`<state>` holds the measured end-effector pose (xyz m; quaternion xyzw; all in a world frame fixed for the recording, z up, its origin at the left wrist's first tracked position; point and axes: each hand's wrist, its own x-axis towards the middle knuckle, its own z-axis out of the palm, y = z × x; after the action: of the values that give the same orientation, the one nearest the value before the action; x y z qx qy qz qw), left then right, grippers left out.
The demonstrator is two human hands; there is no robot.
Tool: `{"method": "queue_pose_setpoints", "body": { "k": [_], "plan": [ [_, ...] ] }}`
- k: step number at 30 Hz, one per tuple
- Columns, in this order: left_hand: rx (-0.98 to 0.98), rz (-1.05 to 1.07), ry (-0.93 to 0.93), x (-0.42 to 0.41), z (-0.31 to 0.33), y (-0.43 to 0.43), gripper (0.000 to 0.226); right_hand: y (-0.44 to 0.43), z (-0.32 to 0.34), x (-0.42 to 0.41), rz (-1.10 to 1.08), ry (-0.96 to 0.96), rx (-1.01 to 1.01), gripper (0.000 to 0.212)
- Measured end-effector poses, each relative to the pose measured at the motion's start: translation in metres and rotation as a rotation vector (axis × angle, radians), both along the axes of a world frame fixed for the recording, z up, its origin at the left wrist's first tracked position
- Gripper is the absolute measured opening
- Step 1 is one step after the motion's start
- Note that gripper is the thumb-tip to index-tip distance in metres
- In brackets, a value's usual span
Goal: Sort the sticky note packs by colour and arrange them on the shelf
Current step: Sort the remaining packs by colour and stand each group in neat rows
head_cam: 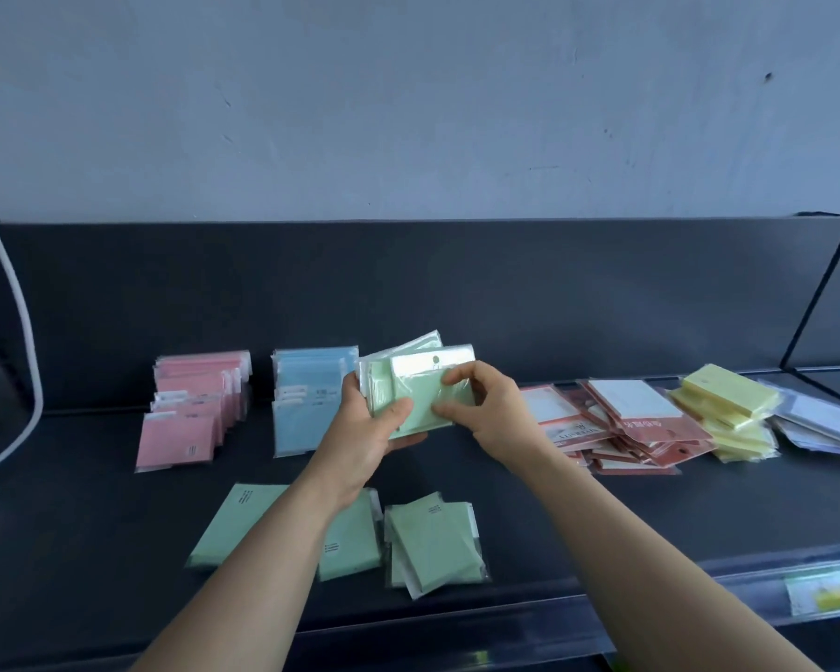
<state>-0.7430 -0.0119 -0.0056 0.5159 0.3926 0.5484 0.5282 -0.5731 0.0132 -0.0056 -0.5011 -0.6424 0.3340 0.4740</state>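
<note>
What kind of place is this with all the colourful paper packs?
Probably a stationery shop. The packs sit on a dark display shelf with a label strip on its front edge, and many identical wrapped packs are grouped by colour, like the pink packs, blue packs and green packs.

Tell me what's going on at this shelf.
A person is sorting sticky note packs. The left hand and right hand grip a bundle of green packs above the shelf. Pink packs and blue packs stand in rows at left; loose green packs lie in front; red-bordered packs and yellow packs are heaped at right.
</note>
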Motion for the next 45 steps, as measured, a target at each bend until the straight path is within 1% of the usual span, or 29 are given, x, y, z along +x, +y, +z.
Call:
{"method": "queue_pose_setpoints", "body": {
  "k": [3, 6, 9, 10, 11, 14, 16, 19, 21, 23, 26, 29, 31, 32, 34, 35, 36, 37, 38, 39, 40, 41, 44, 45],
  "plan": [
    [-0.007, 0.029, -0.011, -0.001, -0.004, 0.002, 0.03, 0.002, -0.004, -0.001, -0.013, 0.137, -0.04, 0.026],
    [-0.036, 0.072, -0.062, -0.003, -0.007, 0.004, 0.018, 0.007, -0.003, 0.003, -0.122, 0.248, -0.055, 0.029],
    [-0.021, 0.2, -0.07, -0.005, -0.008, 0.007, 0.022, 0.014, -0.002, 0.013, -0.229, 0.402, -0.083, 0.036],
    [-0.01, 0.235, -0.074, -0.005, -0.007, 0.008, 0.023, 0.016, -0.001, 0.016, -0.245, 0.431, -0.071, 0.036],
    [0.0, 0.255, -0.079, -0.005, -0.006, 0.009, 0.023, 0.016, 0.001, 0.017, -0.246, 0.42, -0.039, 0.032],
    [-0.004, 0.219, -0.094, 0.001, -0.002, 0.01, 0.019, 0.009, 0.008, 0.008, -0.2, 0.263, 0.058, 0.027],
    [-0.012, 0.172, -0.078, 0.01, -0.001, 0.01, 0.021, 0.004, 0.009, -0.004, -0.102, 0.254, 0.076, 0.025],
    [-0.023, 0.092, -0.147, 0.019, 0.001, 0.01, 0.014, 0.0, 0.003, -0.017, 0.087, 0.284, 0.023, 0.019],
    [-0.025, 0.061, -0.201, 0.02, 0.003, 0.011, 0.012, 0.0, -0.001, -0.018, 0.151, 0.241, -0.024, 0.021],
    [-0.021, 0.064, -0.196, 0.018, 0.004, 0.012, 0.017, 0.001, -0.004, -0.018, 0.214, 0.167, -0.045, 0.028],
    [-0.024, 0.127, -0.094, 0.013, 0.002, 0.015, 0.033, 0.0, -0.005, -0.015, 0.2, 0.03, -0.019, 0.04],
    [-0.057, 0.172, -0.064, 0.007, 0.0, 0.015, 0.038, 0.001, -0.005, -0.011, 0.118, 0.007, 0.007, 0.047],
    [-0.067, 0.146, -0.05, 0.003, -0.002, 0.013, 0.038, 0.006, -0.01, -0.007, 0.018, -0.016, 0.029, 0.059],
    [-0.068, 0.124, -0.041, 0.001, -0.002, 0.011, 0.039, 0.008, -0.013, -0.005, -0.005, 0.006, 0.0, 0.07],
    [-0.062, 0.078, -0.024, -0.003, 0.0, 0.009, 0.041, 0.012, -0.018, -0.002, 0.005, 0.136, -0.11, 0.094],
    [-0.061, 0.054, -0.029, -0.005, 0.0, 0.009, 0.04, 0.014, -0.021, -0.001, 0.016, 0.197, -0.156, 0.1],
    [-0.074, 0.032, -0.043, -0.007, 0.001, 0.008, 0.039, 0.015, -0.022, 0.001, 0.025, 0.227, -0.188, 0.099],
    [-0.085, 0.006, -0.049, -0.009, 0.001, 0.009, 0.037, 0.017, -0.022, 0.002, 0.042, 0.23, -0.189, 0.089],
    [-0.085, -0.018, -0.026, -0.01, 0.0, 0.008, 0.036, 0.019, -0.023, 0.003, 0.059, 0.217, -0.172, 0.074],
    [-0.068, -0.033, 0.036, -0.009, -0.002, 0.009, 0.038, 0.018, -0.021, 0.002, 0.084, 0.208, -0.146, 0.06],
    [-0.045, -0.038, 0.1, -0.009, -0.004, 0.01, 0.042, 0.018, -0.02, 0.002, 0.113, 0.215, -0.126, 0.051],
    [-0.029, -0.031, 0.146, -0.009, -0.006, 0.012, 0.045, 0.018, -0.018, 0.001, 0.148, 0.233, -0.111, 0.05],
    [-0.02, -0.058, 0.216, -0.013, -0.01, 0.019, 0.046, 0.02, -0.018, 0.004, 0.208, 0.25, -0.093, 0.07],
    [-0.025, -0.074, 0.277, -0.014, -0.01, 0.021, 0.046, 0.021, -0.021, 0.005, 0.194, 0.253, -0.1, 0.07]
  ]
}}
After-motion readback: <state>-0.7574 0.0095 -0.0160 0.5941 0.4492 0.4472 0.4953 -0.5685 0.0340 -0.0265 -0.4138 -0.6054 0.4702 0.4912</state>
